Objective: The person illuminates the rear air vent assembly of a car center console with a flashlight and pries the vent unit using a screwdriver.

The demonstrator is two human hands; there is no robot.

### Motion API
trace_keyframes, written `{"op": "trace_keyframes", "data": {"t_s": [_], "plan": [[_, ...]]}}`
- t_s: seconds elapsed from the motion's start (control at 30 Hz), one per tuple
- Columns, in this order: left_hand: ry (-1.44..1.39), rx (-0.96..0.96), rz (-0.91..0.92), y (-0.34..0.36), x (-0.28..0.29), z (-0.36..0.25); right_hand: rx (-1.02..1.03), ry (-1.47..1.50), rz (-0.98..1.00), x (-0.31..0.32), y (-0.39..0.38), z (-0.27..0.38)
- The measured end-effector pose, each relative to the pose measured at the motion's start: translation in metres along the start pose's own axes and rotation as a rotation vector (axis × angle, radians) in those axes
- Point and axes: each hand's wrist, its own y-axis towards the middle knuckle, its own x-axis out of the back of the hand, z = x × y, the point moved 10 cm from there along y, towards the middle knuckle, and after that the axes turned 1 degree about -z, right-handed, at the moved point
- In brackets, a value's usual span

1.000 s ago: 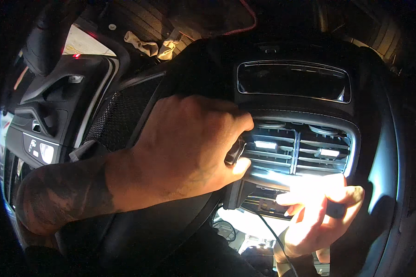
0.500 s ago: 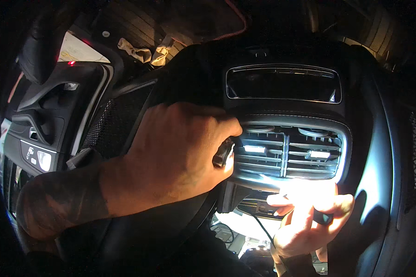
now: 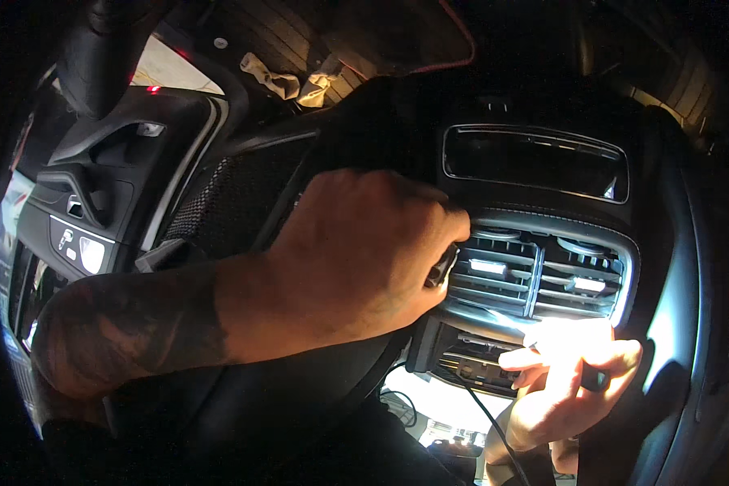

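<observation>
A rear air vent panel (image 3: 535, 271) with two sets of slats is mounted in the dark car console. My left hand (image 3: 364, 251) is closed at the panel's left edge, fingers curled around a small dark, shiny piece (image 3: 440, 269) that I cannot make out. Below the panel's lower right edge is my right hand (image 3: 551, 401), brightly lit. Its fingers are bent and pinch a dark, blunt-ended object (image 3: 594, 378) whose kind is hidden; glare washes out the fingertips. Under the panel's lower trim, an opening (image 3: 474, 362) shows inner parts.
A thin black cable (image 3: 486, 417) hangs below the opening, beside my right wrist. An opened car door (image 3: 97, 186) stands at the left. Behind the vent lies a framed, glossy dark panel (image 3: 535, 164). Light-coloured gloves or cloths (image 3: 287, 81) lie at the far left.
The whole view has shifted, so the console and both hands sit further right. More of the opening under the vent shows. Both hands keep about the same places at the vent panel.
</observation>
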Motion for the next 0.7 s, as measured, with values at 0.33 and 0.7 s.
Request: {"op": "trace_keyframes", "data": {"t_s": [0.33,0.7], "plan": [[0.006,0.016,0.021,0.003,0.001,-0.005,-0.028,0.179,0.091,-0.003,-0.004,-0.004],[0.015,0.04,-0.021,0.001,0.006,-0.008,-0.046,0.163,0.092,0.006,-0.01,-0.016]]}}
